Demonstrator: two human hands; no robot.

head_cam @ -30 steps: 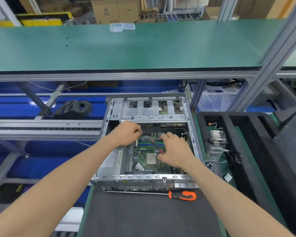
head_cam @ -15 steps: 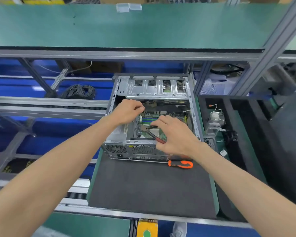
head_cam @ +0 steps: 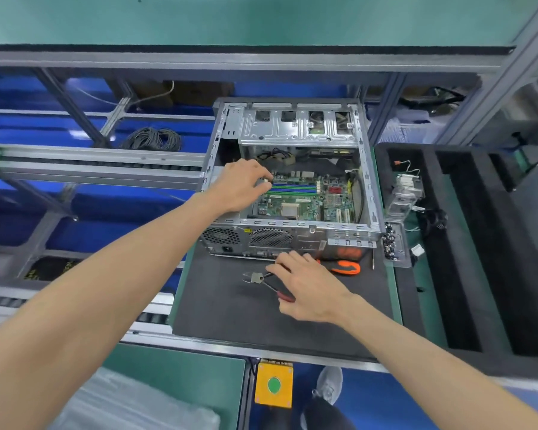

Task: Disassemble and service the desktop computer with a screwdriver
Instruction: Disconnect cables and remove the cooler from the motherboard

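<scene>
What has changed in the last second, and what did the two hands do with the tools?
The right hand carried the red-handled cutters out of the computer case and toward the person, down onto the black mat; its fingers still rest on them. The left hand stayed at the motherboard. The orange screwdriver did not move.
</scene>
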